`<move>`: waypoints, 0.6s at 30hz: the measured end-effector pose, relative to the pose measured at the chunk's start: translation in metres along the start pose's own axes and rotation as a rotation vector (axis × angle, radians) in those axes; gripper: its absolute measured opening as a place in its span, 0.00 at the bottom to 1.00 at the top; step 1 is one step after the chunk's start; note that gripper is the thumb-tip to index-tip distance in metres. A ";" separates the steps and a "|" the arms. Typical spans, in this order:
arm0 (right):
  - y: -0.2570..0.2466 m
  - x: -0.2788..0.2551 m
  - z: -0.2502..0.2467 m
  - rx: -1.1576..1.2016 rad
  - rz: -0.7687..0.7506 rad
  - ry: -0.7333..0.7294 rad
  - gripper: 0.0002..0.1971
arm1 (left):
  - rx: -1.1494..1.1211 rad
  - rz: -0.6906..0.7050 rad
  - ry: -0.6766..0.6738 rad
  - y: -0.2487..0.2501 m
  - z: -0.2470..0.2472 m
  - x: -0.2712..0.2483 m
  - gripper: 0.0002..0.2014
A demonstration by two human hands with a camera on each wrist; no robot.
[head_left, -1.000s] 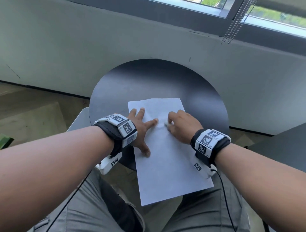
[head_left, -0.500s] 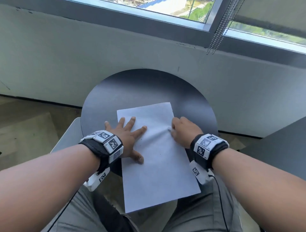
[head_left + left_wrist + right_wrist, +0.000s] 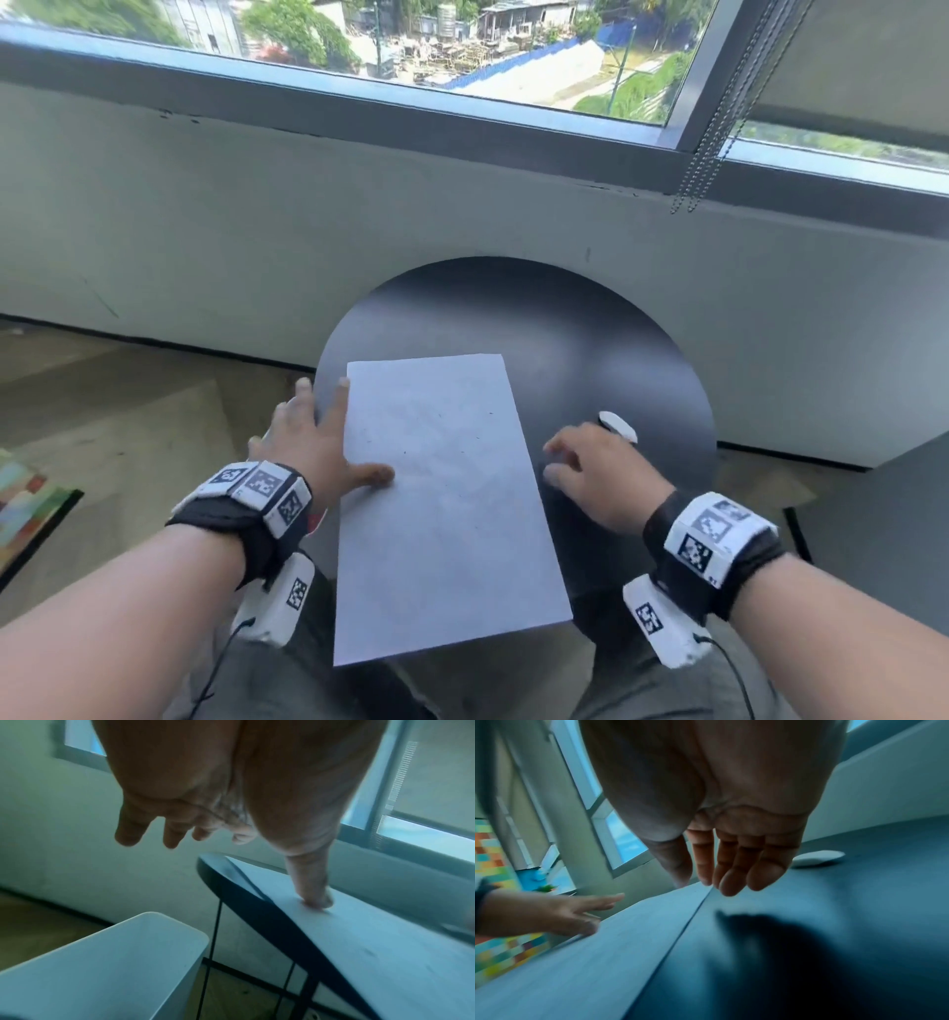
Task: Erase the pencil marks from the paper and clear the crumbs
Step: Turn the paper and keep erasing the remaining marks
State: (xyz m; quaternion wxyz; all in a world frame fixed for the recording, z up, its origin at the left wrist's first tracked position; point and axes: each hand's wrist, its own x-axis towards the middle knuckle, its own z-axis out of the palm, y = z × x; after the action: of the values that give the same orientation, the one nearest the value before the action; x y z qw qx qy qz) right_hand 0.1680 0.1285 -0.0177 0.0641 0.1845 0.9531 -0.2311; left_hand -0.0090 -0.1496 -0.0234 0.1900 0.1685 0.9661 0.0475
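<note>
eraser [image 3: 618,426] down, both hands empty and loose: we pin the paper [image 3: 441,514] with our left hand [image 3: 308,452] thumb, then brush crumbs [image 3: 405,453] off lightly with our right hand [image 3: 601,478].

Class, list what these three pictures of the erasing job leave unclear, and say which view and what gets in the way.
- Pencil marks on the paper: head view, too faint and small to tell marks from crumbs.
- White bin: left wrist view, bottom cut off by the frame edge; contents unseen.
- Eraser: right wrist view, near end hidden behind the right hand.
- Left hand: head view, whether the fingers touch the table is unclear.
</note>
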 end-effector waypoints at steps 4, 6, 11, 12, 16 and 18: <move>-0.022 -0.010 0.023 0.004 -0.051 -0.144 0.13 | -0.554 -0.211 -0.159 -0.021 -0.012 0.000 0.29; -0.022 -0.008 0.023 0.036 -0.035 -0.147 0.15 | -0.818 -0.275 -0.362 -0.027 -0.012 -0.005 0.12; -0.020 0.002 0.016 0.107 -0.039 -0.228 0.18 | -0.887 -0.255 -0.381 -0.026 -0.014 -0.018 0.10; -0.022 0.002 0.014 0.101 -0.044 -0.255 0.20 | -0.881 -0.242 -0.374 -0.028 -0.013 -0.019 0.09; -0.025 0.003 0.003 0.107 -0.035 -0.347 0.24 | -0.813 -0.078 -0.316 -0.031 -0.019 -0.017 0.06; -0.022 0.010 -0.006 0.140 0.032 -0.274 0.24 | -0.694 0.082 -0.200 -0.026 -0.031 -0.014 0.04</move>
State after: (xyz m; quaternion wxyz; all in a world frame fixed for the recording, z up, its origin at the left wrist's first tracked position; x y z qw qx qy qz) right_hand 0.1497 0.1165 -0.0051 0.1844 0.1705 0.9139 -0.3188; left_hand -0.0168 -0.1797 0.0062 0.3275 0.1364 0.8615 0.3632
